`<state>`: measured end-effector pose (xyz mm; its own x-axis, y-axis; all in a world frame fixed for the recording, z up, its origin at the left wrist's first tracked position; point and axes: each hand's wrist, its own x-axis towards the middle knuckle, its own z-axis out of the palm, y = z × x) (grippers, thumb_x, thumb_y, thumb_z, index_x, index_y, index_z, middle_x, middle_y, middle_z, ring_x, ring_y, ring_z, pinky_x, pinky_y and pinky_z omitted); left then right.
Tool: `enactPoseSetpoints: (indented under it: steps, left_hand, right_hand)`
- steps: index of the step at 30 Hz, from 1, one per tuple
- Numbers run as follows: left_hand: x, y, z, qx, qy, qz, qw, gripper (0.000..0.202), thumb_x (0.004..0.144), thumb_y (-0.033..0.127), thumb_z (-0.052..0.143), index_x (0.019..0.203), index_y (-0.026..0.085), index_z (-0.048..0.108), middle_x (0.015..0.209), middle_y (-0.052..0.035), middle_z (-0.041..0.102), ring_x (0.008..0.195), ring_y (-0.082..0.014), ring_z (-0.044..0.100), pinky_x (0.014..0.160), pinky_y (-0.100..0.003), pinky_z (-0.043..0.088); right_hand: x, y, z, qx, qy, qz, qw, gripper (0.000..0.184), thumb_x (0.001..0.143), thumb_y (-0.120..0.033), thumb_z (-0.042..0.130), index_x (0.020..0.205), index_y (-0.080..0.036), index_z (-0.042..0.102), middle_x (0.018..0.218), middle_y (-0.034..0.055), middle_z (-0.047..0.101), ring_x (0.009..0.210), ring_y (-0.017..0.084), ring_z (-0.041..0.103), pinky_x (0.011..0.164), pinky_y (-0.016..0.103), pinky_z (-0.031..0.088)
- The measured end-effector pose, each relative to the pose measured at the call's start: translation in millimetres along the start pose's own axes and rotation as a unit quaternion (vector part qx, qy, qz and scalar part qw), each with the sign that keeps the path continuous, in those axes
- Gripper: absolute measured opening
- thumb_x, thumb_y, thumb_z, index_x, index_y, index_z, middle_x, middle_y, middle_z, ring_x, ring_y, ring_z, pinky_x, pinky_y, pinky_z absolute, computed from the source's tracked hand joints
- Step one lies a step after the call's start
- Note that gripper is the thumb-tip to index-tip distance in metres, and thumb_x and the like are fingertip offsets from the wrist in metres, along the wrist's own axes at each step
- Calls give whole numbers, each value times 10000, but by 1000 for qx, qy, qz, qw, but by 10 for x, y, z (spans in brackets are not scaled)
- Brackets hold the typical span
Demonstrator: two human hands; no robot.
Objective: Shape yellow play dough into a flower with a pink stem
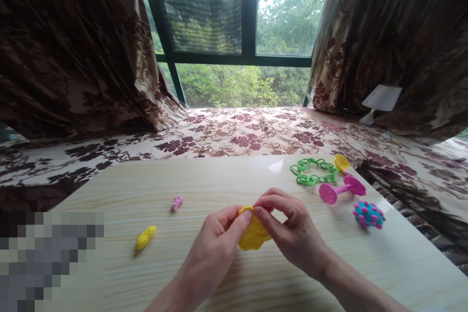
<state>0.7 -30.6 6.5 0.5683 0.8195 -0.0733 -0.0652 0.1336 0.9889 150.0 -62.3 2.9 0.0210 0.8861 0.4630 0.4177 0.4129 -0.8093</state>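
Note:
Above the middle of the table, both of my hands pinch one flattened piece of yellow modelling clay (253, 235). My left hand (222, 234) grips its upper left edge, with the thumb lying across the front. At the upper right edge, my right hand (288, 222) holds it between thumb and fingers. The sheet hangs down between the hands and has an uneven lower rim. Off to the left lie a yellow clay lump (145, 238) and a small pink clay piece (177, 203), both apart from my hands.
On the right of the pale wooden table (146, 282) lie a green clay chain ring (298, 179), a pink dumbbell-shaped piece (341, 190), a yellow disc piece (341, 162) and a blue lump with pink dots (369, 215). A white lamp (382, 98) stands beyond, by the curtain.

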Motion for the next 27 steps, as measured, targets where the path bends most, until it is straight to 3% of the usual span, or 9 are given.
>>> enactPoseSetpoints:
  steps: [7, 20, 24, 27]
  left_hand:
    - [4, 25, -29, 22, -7, -16, 1000, 264, 816, 289, 493, 1006, 179, 640, 886, -39, 642, 766, -157, 533, 671, -233, 431]
    - [2, -48, -38, 40, -21, 7, 999, 296, 843, 261, 429, 1080, 186, 589, 743, -3, 578, 681, -143, 486, 630, -237, 402]
    - [17, -44, -79, 46, 1, -7, 999, 297, 835, 268, 441, 1079, 191, 592, 814, -20, 612, 697, -145, 489, 641, -240, 401]
    - [23, -20, -112, 56, 26, -15, 998, 284, 830, 292, 452, 1033, 183, 619, 802, -25, 628, 705, -146, 496, 666, -246, 400]
  right_hand:
    - [3, 32, -19, 20, -23, 38, 999, 140, 831, -189, 507, 925, -183, 610, 785, 20, 568, 695, 119, 529, 647, 235, 447]
    - [-11, 29, 41, 23, -21, 27, 999, 127, 819, -157, 504, 717, -150, 580, 679, -3, 509, 631, 99, 493, 589, 209, 417]
    - [0, 65, 13, 61, -30, 113, 991, 165, 855, -250, 456, 847, -179, 605, 771, 16, 561, 657, 113, 521, 505, 193, 413]
    - [18, 81, -55, 72, -14, 147, 986, 181, 850, -275, 468, 958, -198, 592, 839, 22, 602, 751, 135, 549, 595, 212, 442]
